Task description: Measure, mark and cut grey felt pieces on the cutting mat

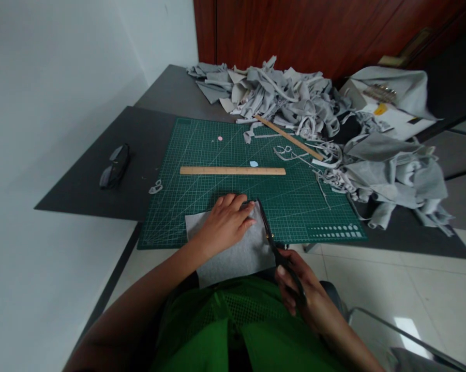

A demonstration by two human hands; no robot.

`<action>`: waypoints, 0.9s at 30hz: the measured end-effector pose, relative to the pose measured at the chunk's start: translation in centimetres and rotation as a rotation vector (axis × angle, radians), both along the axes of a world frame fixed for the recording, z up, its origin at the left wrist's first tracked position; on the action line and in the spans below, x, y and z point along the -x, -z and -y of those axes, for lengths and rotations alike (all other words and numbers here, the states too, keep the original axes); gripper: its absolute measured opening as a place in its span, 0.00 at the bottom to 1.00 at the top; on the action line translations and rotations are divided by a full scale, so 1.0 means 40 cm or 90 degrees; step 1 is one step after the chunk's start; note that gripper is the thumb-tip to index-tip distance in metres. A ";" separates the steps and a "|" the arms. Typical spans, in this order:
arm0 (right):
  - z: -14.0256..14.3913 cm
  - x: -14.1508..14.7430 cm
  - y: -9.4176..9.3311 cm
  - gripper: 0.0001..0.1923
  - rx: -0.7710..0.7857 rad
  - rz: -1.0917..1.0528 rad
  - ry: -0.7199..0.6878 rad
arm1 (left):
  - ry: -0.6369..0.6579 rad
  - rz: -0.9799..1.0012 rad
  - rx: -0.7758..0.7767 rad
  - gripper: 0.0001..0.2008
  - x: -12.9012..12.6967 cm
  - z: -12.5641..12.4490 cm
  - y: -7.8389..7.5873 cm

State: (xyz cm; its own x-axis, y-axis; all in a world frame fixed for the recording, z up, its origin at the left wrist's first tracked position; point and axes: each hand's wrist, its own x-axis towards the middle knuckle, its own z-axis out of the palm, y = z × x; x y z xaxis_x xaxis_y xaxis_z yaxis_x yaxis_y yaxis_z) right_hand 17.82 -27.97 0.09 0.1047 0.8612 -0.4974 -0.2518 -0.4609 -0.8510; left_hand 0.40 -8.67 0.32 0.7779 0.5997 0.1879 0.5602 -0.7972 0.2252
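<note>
Our left hand (pixel 225 222) lies flat, fingers spread, on the grey felt sheet (pixel 236 253) at the near edge of the green cutting mat (pixel 201 150), pinning it so it won't slide. Our right hand (pixel 298 292) grips black scissors (pixel 273 243), blades along the sheet's right edge. A wooden ruler (pixel 233 170) lies mid-mat; felt scraps (pixel 295 98) are piled beyond the mat.

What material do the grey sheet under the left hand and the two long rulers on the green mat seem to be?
Grey sheet: probably felt or similar nonwoven fabric, matte and slightly fuzzy. Both rulers, the near ruler and the far ruler: apparently wood, pale tan with a dull finish.
</note>
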 end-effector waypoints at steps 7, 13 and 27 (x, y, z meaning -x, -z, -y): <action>0.004 0.010 -0.011 0.27 0.007 0.073 -0.031 | 0.004 -0.009 -0.008 0.22 0.002 0.002 -0.002; 0.015 0.012 -0.009 0.27 0.011 0.096 -0.037 | 0.002 -0.017 -0.023 0.23 0.002 0.004 0.001; 0.022 0.012 -0.012 0.28 0.021 0.091 -0.031 | 0.005 -0.010 -0.027 0.23 0.004 0.007 0.001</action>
State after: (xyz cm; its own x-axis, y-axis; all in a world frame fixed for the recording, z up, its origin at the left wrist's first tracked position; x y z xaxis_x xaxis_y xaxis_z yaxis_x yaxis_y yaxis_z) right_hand 17.32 -28.87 0.58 0.1343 0.8505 -0.5086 -0.1063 -0.4979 -0.8607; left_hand 0.24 -8.96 0.28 0.7858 0.5852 0.2000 0.5571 -0.8103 0.1821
